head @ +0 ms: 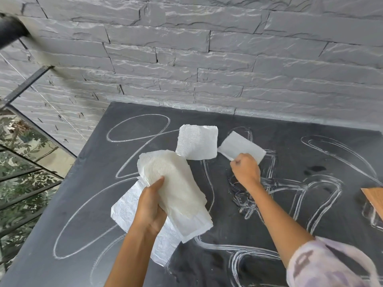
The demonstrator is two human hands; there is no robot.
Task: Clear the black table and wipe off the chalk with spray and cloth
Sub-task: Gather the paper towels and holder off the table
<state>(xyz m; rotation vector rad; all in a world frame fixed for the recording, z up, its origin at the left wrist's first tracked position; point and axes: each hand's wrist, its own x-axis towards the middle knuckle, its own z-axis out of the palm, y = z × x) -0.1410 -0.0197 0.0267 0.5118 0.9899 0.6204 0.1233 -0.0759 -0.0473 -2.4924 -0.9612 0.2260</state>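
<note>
Holding paper sheets at the chalked worktop (97,183) with both hands.
The left hand (150,206) is raised, nearer than the flat sheet (196,141) and to its left, with the forearm reaching in from below. Its thumb presses on top of a stack (178,187) of sheets and its fingers curl under, gripping it. The right hand (245,169) sits just right of the flat sheet and nearer, knuckles up, fingers balled tight and pinching the near edge of a small sheet (240,147) beside the flat sheet. Chalk (269,183) loops surround the flat sheet, and a wooden board (374,198) juts in far to its right.
</note>
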